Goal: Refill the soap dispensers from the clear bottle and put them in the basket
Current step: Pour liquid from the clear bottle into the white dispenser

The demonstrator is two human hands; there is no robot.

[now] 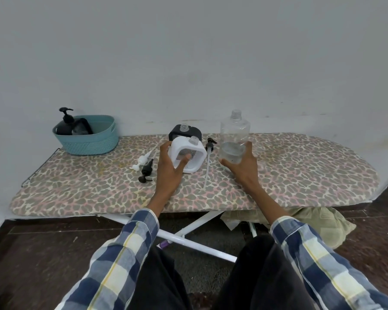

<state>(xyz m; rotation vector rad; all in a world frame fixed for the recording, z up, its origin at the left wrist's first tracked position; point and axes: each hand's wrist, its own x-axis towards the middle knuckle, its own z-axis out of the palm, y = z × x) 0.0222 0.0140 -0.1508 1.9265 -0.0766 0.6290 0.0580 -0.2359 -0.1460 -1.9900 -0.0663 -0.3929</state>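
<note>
My left hand point(169, 167) grips a white square soap dispenser point(189, 153) with an open neck, tilted on the ironing board. A dark square dispenser point(185, 131), also without its pump, stands right behind it. My right hand point(244, 163) holds the lower part of the tall clear bottle point(234, 135), which stands upright, uncapped, with a little liquid at the bottom. A teal basket point(87, 135) at the back left holds two dark dispensers point(66, 124).
Loose pumps lie on the leopard-print ironing board point(300, 171): a white one point(142, 161) and a black one point(146, 172) left of my left hand, another black pump with a long tube point(208, 157) between my hands. A wall stands close behind.
</note>
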